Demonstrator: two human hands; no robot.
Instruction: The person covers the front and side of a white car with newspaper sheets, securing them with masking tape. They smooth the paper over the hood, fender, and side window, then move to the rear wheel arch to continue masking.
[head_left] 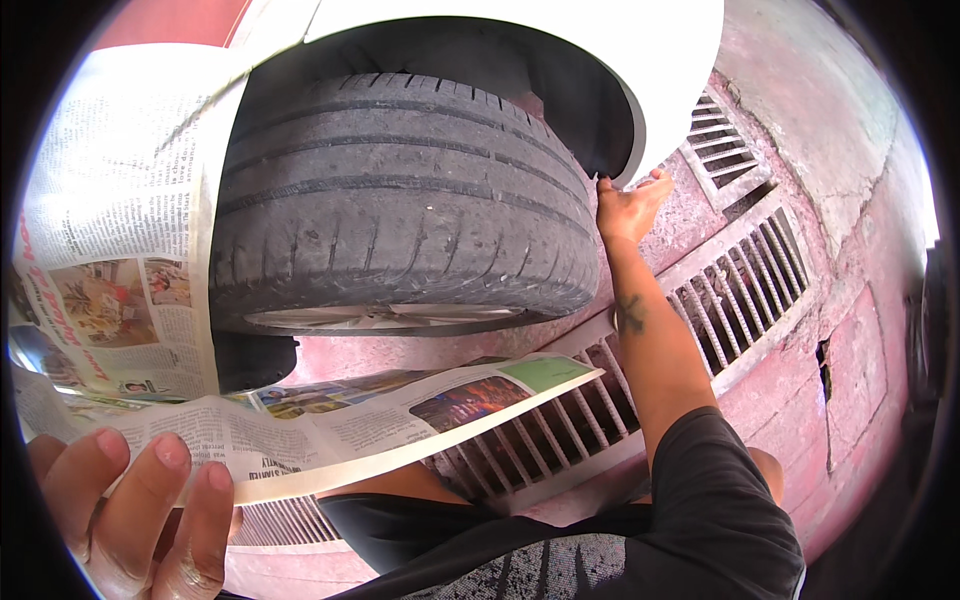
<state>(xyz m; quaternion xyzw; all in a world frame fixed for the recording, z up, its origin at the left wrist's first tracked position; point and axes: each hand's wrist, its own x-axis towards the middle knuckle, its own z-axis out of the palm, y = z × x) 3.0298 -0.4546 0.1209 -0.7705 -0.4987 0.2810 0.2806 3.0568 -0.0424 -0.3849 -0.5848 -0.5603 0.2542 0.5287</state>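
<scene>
A worn black tyre (400,210) fills the middle, under a white car body panel (670,80) with its curved wheel arch. My right hand (630,208) reaches to the panel's lower tip, its fingers closed round that edge; part of the grip is hidden. At the lower left, my left hand (150,510) has its fingers bent over a newspaper sheet (350,430), its thumb mostly out of sight. Cream masking tape (420,445) runs along the sheet's near edge. Another newspaper (120,220) covers the panel left of the tyre, bordered by a tape strip (205,270).
Metal drain grates (745,280) cross the cracked pinkish concrete floor (850,360) below and to the right. The wheel's silver rim (380,318) shows under the tyre. My bent legs, in dark shorts (420,530), are close under the held sheet.
</scene>
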